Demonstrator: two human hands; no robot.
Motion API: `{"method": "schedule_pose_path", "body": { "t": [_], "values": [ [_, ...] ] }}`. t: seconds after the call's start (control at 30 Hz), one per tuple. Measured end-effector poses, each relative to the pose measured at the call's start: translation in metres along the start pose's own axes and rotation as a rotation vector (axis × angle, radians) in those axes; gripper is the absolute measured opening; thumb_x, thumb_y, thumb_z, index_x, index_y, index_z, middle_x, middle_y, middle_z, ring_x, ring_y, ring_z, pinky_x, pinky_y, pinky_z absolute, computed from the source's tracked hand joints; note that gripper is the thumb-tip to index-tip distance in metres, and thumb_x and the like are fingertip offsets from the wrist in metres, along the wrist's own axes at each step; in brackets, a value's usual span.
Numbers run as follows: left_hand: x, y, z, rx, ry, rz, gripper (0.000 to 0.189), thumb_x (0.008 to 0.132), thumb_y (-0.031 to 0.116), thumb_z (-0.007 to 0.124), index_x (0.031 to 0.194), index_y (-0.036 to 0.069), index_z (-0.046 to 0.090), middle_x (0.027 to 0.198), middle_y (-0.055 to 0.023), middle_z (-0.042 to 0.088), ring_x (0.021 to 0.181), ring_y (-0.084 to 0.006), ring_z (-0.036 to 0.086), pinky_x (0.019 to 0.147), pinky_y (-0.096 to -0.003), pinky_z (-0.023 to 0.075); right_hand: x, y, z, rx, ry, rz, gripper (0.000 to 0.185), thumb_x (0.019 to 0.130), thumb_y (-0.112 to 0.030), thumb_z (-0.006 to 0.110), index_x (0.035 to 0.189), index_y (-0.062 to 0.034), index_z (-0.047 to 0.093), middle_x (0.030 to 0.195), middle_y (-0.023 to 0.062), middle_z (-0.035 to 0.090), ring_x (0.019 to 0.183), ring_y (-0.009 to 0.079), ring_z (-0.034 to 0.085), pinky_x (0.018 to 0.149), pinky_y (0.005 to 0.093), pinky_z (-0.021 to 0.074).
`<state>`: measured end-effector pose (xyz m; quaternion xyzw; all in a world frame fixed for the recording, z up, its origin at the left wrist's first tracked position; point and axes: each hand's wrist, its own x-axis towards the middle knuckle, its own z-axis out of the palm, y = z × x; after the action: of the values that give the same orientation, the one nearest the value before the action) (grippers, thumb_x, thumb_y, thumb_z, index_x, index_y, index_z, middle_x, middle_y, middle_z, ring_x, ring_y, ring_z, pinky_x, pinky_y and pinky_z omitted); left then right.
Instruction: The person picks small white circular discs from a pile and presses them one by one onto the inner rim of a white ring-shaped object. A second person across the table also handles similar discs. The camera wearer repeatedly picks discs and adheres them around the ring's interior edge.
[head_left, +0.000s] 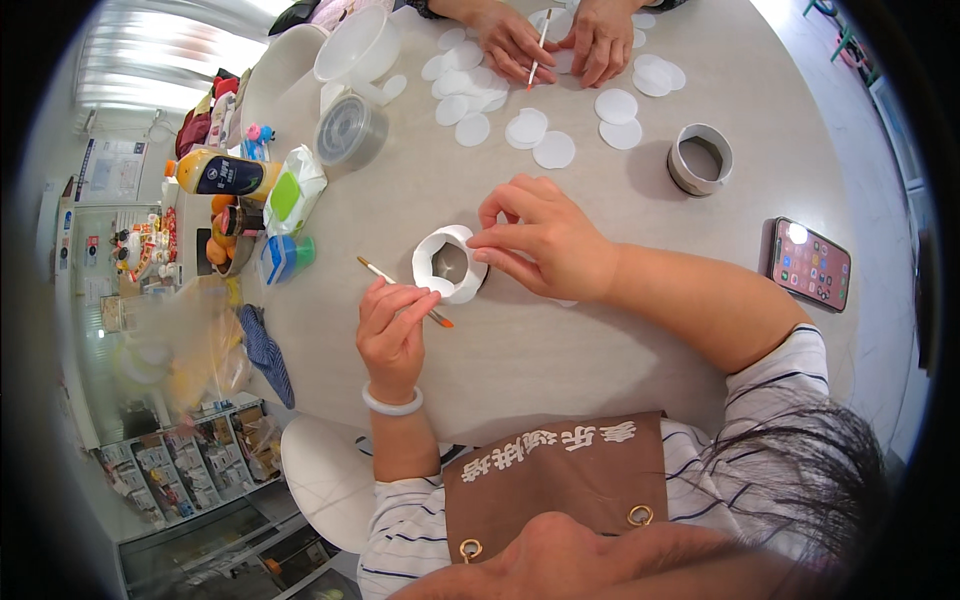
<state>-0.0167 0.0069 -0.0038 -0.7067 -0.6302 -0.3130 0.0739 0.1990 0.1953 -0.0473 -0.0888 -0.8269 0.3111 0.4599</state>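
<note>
In front of me stands a short round ring mould (451, 229), its rim covered with overlapping thin white discs and its middle open. My left hand (394, 330) holds a slim paintbrush (380, 271) with a pale handle and orange bristles. The fingertips of that hand reach the near rim, by a white disc (441, 286) folded over it. At the ring's right side, my right hand (551, 236) pinches the white covering between thumb and forefinger. Part of another white disc (566, 303) shows beneath my right hand.
Across the table, another person's hands (517, 45) are among loose white discs (469, 82), with a second paintbrush (538, 52). At right are another lined ring (700, 161) and a smartphone (810, 262). A lidded tub (349, 133), wipes pack (295, 191) and juice bottle (225, 174) stand left.
</note>
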Motion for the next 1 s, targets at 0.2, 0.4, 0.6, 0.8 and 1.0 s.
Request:
{"method": "schedule_pose_path", "body": {
  "t": [0.2,0.4,0.6,0.8,1.0],
  "values": [
    [0.002,-0.001,0.005,0.044,0.012,0.048,0.026,0.088,-0.006,0.083,0.109,0.008,0.086,0.109,-0.0047,0.079,0.106,-0.0265,0.076,0.108,-0.0534,0.0576,-0.001,0.004,0.004,0.003,-0.012,-0.001,0.007,0.098,-0.022,0.082,0.096,-0.015,0.081,0.106,0.0007,0.062,0.103,0.0237,0.06,0.088,0.0405,0.0457],
    [0.004,0.01,0.015,0.137,0.004,0.075,0.043,0.082,0.005,0.094,0.123,0.005,0.081,0.124,-0.0072,0.078,0.119,-0.0311,0.073,0.114,-0.0564,0.0535,-0.002,0.01,0.009,0.006,0.014,0.022,0.009,0.099,-0.023,0.082,0.097,-0.0142,0.082,0.106,0.0018,0.064,0.105,0.024,0.062,0.089,0.0413,0.047],
    [0.004,0.006,0.039,0.191,-0.039,0.079,0.046,0.082,0.009,0.097,0.123,0.005,0.075,0.121,-0.0088,0.078,0.121,-0.0339,0.072,0.122,-0.0615,0.0447,0.002,0.021,0.015,0.211,0.135,0.329,0.013,0.102,-0.024,0.079,0.102,-0.0122,0.084,0.111,0.0063,0.07,0.11,0.0292,0.065,0.097,0.0447,0.0501],
    [0.0,-0.009,0.046,0.155,-0.04,0.054,0.039,0.087,0.006,0.093,0.119,0.005,0.07,0.121,-0.0136,0.076,0.118,-0.0329,0.073,0.12,-0.0593,0.0486,0.004,0.022,0.018,0.216,0.16,0.386,0.016,0.105,-0.027,0.077,0.103,-0.0128,0.084,0.113,0.007,0.07,0.112,0.0297,0.065,0.099,0.045,0.0503],
    [-0.008,-0.014,0.022,-0.967,0.19,-0.53,0.029,0.111,0.013,0.071,0.136,0.0,0.064,0.129,-0.0105,0.073,0.126,-0.0261,0.068,0.12,-0.0489,0.0514,0.007,0.023,0.021,0.245,0.131,0.481,0.019,0.106,-0.029,0.075,0.105,-0.0118,0.084,0.113,0.0082,0.069,0.114,0.0312,0.064,0.1,0.0457,0.0516]
  ]
}}
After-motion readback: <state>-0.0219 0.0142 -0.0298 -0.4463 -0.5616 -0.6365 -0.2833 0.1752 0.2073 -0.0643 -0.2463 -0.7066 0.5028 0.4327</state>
